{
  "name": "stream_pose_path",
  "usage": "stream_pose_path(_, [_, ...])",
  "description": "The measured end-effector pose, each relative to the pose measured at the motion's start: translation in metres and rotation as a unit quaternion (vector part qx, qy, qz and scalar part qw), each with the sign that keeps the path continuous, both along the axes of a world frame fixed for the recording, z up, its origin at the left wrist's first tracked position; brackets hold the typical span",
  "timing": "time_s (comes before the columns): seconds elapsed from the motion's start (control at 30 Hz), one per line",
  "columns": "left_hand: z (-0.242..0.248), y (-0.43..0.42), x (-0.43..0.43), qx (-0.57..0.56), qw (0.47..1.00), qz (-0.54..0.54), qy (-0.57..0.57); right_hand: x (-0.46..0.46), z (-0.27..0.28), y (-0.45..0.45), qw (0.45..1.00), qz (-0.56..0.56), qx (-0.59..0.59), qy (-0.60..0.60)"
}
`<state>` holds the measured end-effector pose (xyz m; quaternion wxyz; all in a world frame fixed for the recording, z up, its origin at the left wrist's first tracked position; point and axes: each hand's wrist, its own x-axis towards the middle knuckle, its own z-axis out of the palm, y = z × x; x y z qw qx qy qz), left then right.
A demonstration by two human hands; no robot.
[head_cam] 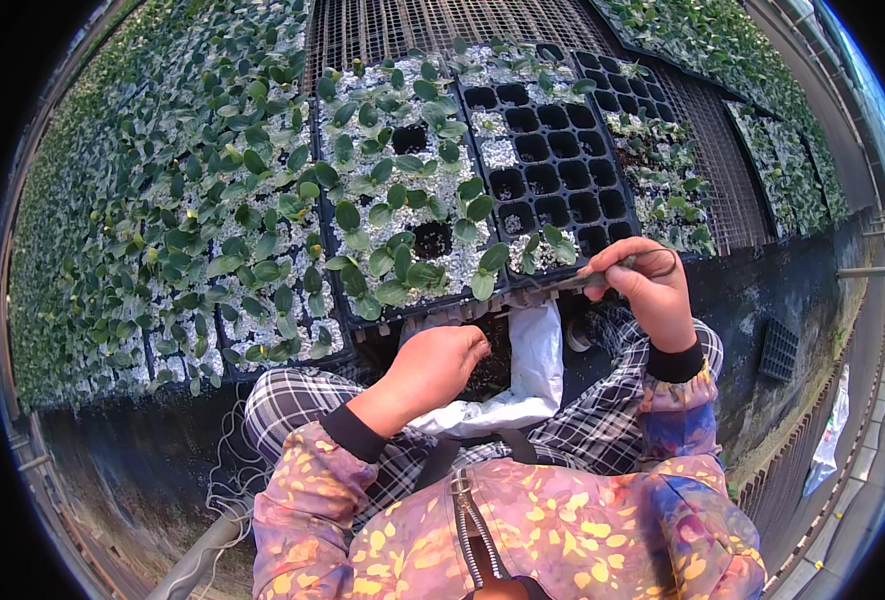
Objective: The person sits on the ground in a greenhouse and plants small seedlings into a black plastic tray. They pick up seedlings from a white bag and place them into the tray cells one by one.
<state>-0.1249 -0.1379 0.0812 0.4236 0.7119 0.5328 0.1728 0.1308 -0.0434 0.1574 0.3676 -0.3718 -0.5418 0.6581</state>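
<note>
My right hand [651, 296] grips a slim pointed tool [573, 283], its kind unclear, whose tip points left along the trays' front edge. Just beyond it is a mostly hollow black cell tray [513, 137] with a few plugs of white granules and seedlings in its front cells. My left hand [436, 367] hovers over an open white sack [538, 341] between my knees, which has dark material inside. Its fingertips are pinched together, and what may be between them is hidden. Ahead of this hand lies a tray of broad-leaved seedlings [403, 262] with a couple of vacant cells.
More seedling trays [262, 187] spread across the left of the mesh bench [457, 26]. At right stands a partly filled tray [667, 187]. A small black tray [778, 351] rests lower right by the wall. Loose cords [225, 465] hang near a pipe [202, 555] at lower left.
</note>
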Motion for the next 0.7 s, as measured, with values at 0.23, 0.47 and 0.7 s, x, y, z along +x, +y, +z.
stream_pose_path(0.23, [0.0, 0.016, -0.003, 0.066, 0.996, -0.064, 0.017, 0.042, -0.047, 0.113, 0.936, -0.348, 0.05, -0.028])
stream_pose_path(0.47, [0.003, 0.039, 0.003, 0.052, 0.999, -0.012, -0.009, 0.017, -0.09, 0.221, 0.931, -0.366, -0.003, 0.002])
stream_pose_path(0.7, [-0.01, 0.049, -0.003, 0.023, 0.999, -0.02, 0.012, -0.02, -0.104, 0.276, 0.921, -0.347, 0.093, -0.152])
